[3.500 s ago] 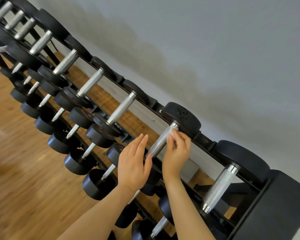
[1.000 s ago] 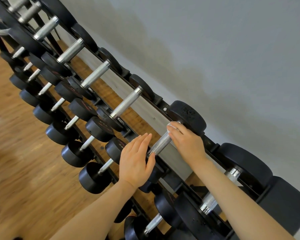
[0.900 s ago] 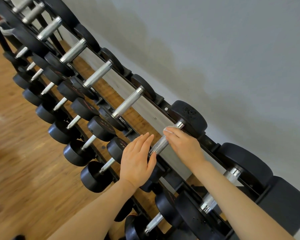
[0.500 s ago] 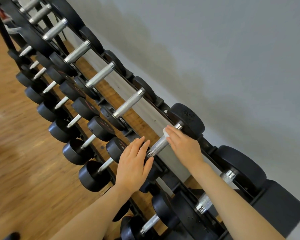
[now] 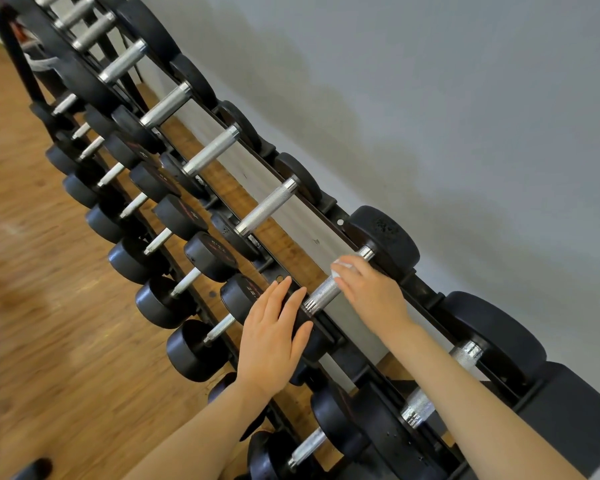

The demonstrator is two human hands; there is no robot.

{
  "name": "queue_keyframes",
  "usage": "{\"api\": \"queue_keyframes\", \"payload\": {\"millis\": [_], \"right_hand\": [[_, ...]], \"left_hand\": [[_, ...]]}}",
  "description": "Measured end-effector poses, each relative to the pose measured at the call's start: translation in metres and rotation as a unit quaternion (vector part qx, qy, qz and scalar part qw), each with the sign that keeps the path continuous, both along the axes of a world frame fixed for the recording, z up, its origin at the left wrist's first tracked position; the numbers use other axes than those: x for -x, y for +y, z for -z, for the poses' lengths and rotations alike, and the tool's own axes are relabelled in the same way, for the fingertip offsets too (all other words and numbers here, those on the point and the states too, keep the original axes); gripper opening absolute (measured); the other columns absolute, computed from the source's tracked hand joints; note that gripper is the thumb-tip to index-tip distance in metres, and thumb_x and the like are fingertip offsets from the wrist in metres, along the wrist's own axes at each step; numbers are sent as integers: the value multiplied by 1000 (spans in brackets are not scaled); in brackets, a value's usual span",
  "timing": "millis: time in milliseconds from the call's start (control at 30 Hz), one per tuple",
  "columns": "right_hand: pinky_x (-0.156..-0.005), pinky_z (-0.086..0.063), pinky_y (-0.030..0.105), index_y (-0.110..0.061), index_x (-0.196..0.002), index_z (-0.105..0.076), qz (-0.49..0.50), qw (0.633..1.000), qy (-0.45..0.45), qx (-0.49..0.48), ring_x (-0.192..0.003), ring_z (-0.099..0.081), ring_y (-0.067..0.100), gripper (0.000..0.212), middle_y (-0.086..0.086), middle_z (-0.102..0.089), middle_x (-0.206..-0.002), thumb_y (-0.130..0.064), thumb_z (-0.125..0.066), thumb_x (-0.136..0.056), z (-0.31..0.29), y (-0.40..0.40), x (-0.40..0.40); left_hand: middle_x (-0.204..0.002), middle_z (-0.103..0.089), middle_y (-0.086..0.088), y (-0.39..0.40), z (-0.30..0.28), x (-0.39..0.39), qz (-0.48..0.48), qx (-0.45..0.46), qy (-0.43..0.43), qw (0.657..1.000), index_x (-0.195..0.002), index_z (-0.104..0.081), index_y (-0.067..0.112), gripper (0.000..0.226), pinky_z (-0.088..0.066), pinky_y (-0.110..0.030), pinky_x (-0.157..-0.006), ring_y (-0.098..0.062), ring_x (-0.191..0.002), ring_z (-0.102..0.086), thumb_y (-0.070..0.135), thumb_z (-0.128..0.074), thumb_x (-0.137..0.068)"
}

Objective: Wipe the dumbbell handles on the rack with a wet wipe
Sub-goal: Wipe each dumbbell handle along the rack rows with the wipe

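Since half a second ago the right hand (image 5: pixel 371 292) has barely shifted on the dumbbell handle (image 5: pixel 323 292) — its fingers press a white wet wipe (image 5: pixel 340 265) onto the bar near the far weight. Left hand (image 5: pixel 274 337) lies flat, fingers straight, on the near weight head (image 5: pixel 293 306) — top tier of the rack (image 5: pixel 426 292).

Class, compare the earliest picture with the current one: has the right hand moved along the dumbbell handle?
Yes. The right hand with the wet wipe has shifted up the handle, towards the dumbbell's far weight head.
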State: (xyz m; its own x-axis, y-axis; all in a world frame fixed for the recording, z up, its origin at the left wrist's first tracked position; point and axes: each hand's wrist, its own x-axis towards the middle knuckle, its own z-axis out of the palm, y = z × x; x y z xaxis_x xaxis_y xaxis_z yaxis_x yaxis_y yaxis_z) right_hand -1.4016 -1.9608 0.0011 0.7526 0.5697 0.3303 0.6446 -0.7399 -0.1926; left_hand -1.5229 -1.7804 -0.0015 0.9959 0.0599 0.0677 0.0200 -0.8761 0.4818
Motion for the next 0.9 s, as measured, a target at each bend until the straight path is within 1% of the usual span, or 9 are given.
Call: {"api": "queue_keyframes", "payload": {"millis": [100,233,333,400,467,600,667,767,900], "right_hand": [[-39,-50,26,-12,-110,-68,-25,999,-23,20,-54,-62,15,22,0,-65,-114,-23,-61,-92,2,0,1],[-46,-55,26,-9,-110,-69,38,999,-23,-14,-70,-68,17,25,5,-65,-115,-22,-62,-89,-3,2,-2],[-40,-50,23,-10,-107,-70,-7,1000,-25,-5,-58,-65,16,22,1,-67,-109,-21,-69,-88,3,12,5],[-35,-43,20,-10,-106,-70,-35,998,-29,38,-49,-61,14,33,0,-68,-107,-19,-82,-76,5,12,6],[-36,-46,20,-10,-107,-69,-10,998,-29,53,-54,-64,14,43,2,-67,-110,-16,-88,-69,2,5,0],[-52,-58,27,-7,-113,-67,41,999,-35,4,-81,-70,19,42,7,-64,-119,-10,-83,-74,-1,-2,-5],[-46,-54,23,-8,-110,-68,-5,999,-36,-5,-70,-68,16,32,4,-65,-114,-13,-78,-80,3,6,2],[-35,-43,20,-10,-105,-69,-55,997,-40,39,-50,-60,14,39,1,-67,-106,-13,-85,-70,7,9,7],[-48,-54,22,-9,-111,-68,17,999,-50,-5,-67,-67,14,34,4,-65,-118,-14,-80,-79,7,-3,-1]], "left_hand": [[-158,-32,0,3,4,5,3,-4,-2,1000,-147,-32,31,52,-23,-42,-114,-25,-146,-28,52,-30,-100],[-159,-31,-1,3,6,4,2,-5,3,1000,-148,-33,30,53,-23,-42,-114,-25,-146,-27,52,-30,-99],[-160,-28,1,3,7,5,6,-5,3,1000,-149,-33,30,54,-20,-41,-115,-23,-148,-23,52,-29,-100],[-160,-28,1,3,7,5,5,-5,3,1000,-149,-33,30,53,-19,-40,-115,-23,-148,-22,53,-29,-100],[-160,-28,1,3,8,5,3,-5,4,1000,-149,-33,30,53,-19,-40,-115,-23,-148,-22,53,-29,-100],[-160,-28,2,3,8,5,0,-5,1,1000,-148,-31,32,53,-18,-40,-114,-22,-147,-22,52,-30,-99],[-160,-27,2,3,9,5,0,-4,2,1000,-148,-31,32,53,-17,-40,-115,-22,-148,-21,52,-30,-100],[-161,-26,2,3,9,5,1,-6,4,1000,-149,-31,32,53,-17,-40,-116,-22,-148,-21,52,-29,-100],[-160,-26,2,2,8,5,-2,-1,6,1000,-148,-30,32,53,-19,-41,-116,-23,-148,-21,52,-29,-99]]}}
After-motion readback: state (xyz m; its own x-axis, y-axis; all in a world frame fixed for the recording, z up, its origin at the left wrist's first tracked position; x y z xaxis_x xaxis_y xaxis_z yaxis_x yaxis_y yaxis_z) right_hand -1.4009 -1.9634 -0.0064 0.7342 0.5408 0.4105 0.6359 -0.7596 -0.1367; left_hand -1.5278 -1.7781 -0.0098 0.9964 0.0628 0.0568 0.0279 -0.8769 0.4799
